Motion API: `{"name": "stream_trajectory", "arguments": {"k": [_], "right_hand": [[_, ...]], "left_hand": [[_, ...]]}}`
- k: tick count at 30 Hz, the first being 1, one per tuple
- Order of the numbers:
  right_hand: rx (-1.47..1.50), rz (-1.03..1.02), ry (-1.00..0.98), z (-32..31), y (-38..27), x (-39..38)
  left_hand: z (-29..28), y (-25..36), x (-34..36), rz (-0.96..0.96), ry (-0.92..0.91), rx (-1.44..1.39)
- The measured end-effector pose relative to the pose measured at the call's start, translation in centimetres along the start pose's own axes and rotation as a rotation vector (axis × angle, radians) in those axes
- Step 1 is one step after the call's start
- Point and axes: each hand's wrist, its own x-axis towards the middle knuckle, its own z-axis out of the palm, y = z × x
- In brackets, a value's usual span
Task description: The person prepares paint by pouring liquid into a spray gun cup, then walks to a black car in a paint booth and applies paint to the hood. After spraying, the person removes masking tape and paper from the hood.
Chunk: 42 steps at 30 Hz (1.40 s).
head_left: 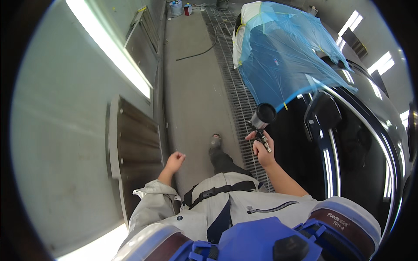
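My right hand (pixel 264 150) is wrapped around the grip of a spray gun (pixel 260 135), whose silvery cup (pixel 260 117) with a dark round lid points up and forward. It holds the gun beside the glossy black car (pixel 296 148), just left of the door. Over on the left, my left hand (pixel 175 161) hangs free with its fingers curled in, and nothing shows in it. Blue plastic sheeting (pixel 278 56) covers the front of the car, held by bits of yellow tape.
A floor grating (pixel 239 95) runs along the car. Against the left wall stands a brown slatted panel (pixel 137 152). A dark hose (pixel 204 51) lies across the floor ahead, with a blue-and-white bucket (pixel 176 8) and a red can (pixel 187 9) beyond. The car's mirror (pixel 326 111) sticks out.
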Motion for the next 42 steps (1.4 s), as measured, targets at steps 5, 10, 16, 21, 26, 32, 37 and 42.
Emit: {"name": "stream_trajectory", "arguments": {"k": [5,10,16,21,26,32,37,42], "right_hand": [[0.088,-0.024,0.115,3.7,1.4,23.6],[0.021,-0.144,0.084,7.3,-1.6,42.8],[-0.045,-0.255,-0.053,10.4,-1.1,64.2],[-0.046,-0.271,0.08,13.3,0.5,78.5],[-0.029,-0.071,0.274,15.1,0.0,89.9],[-0.053,-0.185,0.521,12.8,1.7,104.2],[-0.096,-0.137,0.633,11.0,1.8,121.2],[0.039,-0.319,0.727,9.0,-0.7,130.9]], "left_hand": [[-6.9,8.0,17.1,-0.154,0.083,0.111],[-10.3,5.4,25.2,-0.21,-0.336,0.483],[-14.2,7.2,43.6,-0.426,-0.293,-0.218],[-26.1,17.7,63.2,-0.19,-0.321,0.01],[-35.2,28.6,80.3,-0.009,-0.462,0.397],[-39.0,35.9,99.4,-0.075,-0.519,0.287],[-45.6,48.6,111.4,0.287,-0.515,0.389],[-44.3,60.1,124.2,0.144,-0.707,0.783]]}}
